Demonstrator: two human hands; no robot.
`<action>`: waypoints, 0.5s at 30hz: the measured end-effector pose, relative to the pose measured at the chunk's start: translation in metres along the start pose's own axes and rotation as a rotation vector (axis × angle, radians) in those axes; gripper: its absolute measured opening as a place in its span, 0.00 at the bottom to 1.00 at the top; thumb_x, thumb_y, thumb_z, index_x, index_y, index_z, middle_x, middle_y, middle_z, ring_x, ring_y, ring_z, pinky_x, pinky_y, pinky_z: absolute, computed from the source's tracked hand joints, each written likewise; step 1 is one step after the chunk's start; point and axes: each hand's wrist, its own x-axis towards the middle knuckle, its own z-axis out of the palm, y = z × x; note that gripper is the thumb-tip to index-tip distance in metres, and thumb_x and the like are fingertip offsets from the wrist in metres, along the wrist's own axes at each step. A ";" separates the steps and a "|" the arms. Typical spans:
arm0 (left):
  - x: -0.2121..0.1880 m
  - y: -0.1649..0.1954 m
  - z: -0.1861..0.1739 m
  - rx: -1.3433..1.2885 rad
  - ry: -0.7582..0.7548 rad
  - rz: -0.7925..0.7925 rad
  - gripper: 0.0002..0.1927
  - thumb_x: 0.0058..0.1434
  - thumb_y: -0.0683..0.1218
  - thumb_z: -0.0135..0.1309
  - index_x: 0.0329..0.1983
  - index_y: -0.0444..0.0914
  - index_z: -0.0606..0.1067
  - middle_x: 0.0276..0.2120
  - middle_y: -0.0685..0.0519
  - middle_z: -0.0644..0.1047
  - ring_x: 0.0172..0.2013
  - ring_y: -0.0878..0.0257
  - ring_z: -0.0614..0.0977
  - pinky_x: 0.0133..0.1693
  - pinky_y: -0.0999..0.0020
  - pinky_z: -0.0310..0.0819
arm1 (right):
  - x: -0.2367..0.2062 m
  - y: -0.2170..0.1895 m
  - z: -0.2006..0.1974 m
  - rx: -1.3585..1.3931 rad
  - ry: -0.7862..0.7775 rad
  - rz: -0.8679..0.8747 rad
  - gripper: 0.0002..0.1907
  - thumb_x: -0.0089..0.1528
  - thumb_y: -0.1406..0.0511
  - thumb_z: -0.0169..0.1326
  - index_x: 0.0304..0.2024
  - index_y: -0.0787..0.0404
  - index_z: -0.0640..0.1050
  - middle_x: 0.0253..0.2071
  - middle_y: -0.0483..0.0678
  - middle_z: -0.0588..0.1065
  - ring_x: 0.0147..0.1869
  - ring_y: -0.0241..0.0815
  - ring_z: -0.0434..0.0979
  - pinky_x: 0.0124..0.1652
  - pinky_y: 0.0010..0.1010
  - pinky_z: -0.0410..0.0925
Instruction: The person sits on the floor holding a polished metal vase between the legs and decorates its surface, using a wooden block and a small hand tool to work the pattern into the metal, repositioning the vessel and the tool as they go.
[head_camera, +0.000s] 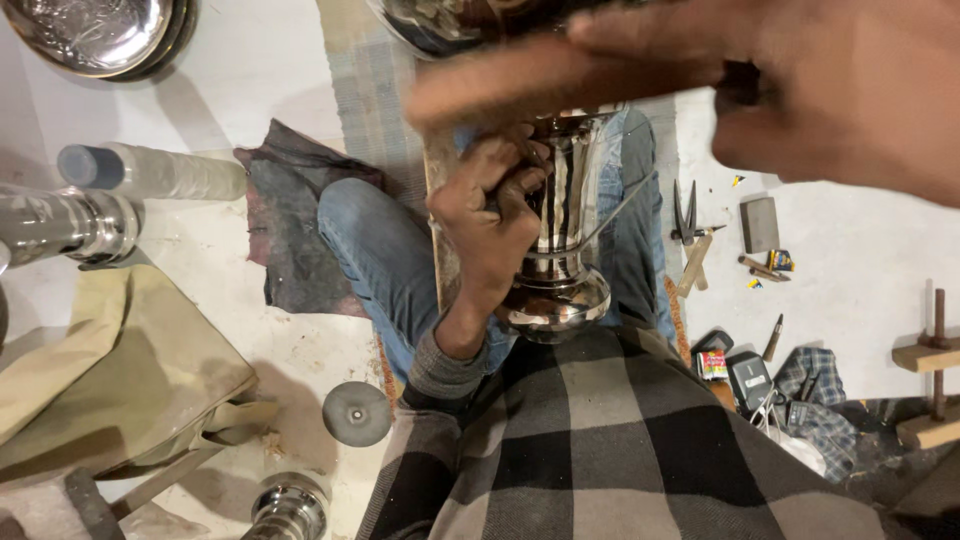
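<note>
Now left hand (490, 215) clamped round steel vase (560, 250); right hand (760, 75) blurred, fingers spread.

left hand (490, 215) grips metal vase (560, 250) | right hand (760, 80) blurred above

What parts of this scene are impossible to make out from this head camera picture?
- Right hand: blurred by motion, close to the lens; whether it holds anything is unclear.
- Shiny metal vase: its rim is hidden behind the right hand, its side by the left hand.
- Small tools: too small to identify.
- Metal bowl: cut off by the top edge.
</note>
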 end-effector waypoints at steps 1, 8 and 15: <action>-0.001 0.000 0.001 -0.023 0.016 0.003 0.19 0.56 0.23 0.47 0.47 0.27 0.78 0.43 0.46 0.83 0.45 0.61 0.86 0.48 0.72 0.85 | 0.001 0.000 0.001 0.129 0.086 -0.018 0.27 0.63 0.70 0.58 0.64 0.51 0.71 0.30 0.48 0.76 0.27 0.38 0.78 0.27 0.31 0.72; -0.007 -0.005 0.004 -0.078 0.054 -0.023 0.23 0.57 0.23 0.40 0.53 0.25 0.76 0.39 0.48 0.83 0.42 0.62 0.86 0.45 0.74 0.85 | -0.005 0.017 0.012 0.043 0.335 -0.298 0.39 0.60 0.73 0.58 0.74 0.48 0.67 0.33 0.52 0.78 0.23 0.41 0.76 0.26 0.32 0.71; 0.005 -0.007 0.005 -0.031 0.002 0.059 0.14 0.60 0.25 0.52 0.46 0.28 0.78 0.40 0.45 0.84 0.41 0.60 0.87 0.45 0.69 0.85 | -0.013 0.024 0.022 -0.015 0.303 -0.191 0.41 0.54 0.73 0.64 0.71 0.52 0.71 0.35 0.51 0.80 0.27 0.42 0.79 0.30 0.32 0.72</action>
